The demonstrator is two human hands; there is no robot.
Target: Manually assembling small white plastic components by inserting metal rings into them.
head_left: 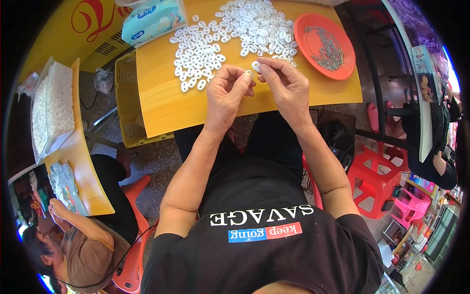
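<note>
Both hands are raised close together over the near part of the yellow table (171,110). Between thumb and forefinger my right hand (290,90) pinches a small white oval plastic piece (256,65) with a hole in it. My left hand (228,95) is closed in a pinch right beside that piece; something tiny shows at its fingertips, too small to name. Beyond the hands lies a big pile of white oval two-hole pieces (259,27), with more spread loosely to the left. A round red plate (303,32) holds many thin grey metal pins or screws (329,54).
A blue tissue pack (154,22) stands at the table's far left. A yellow crate (128,108) is beneath the left side. Another person (85,237) sits at a side table at left, near a bag of white pieces (56,105). Red plastic stools (374,179) stand at right.
</note>
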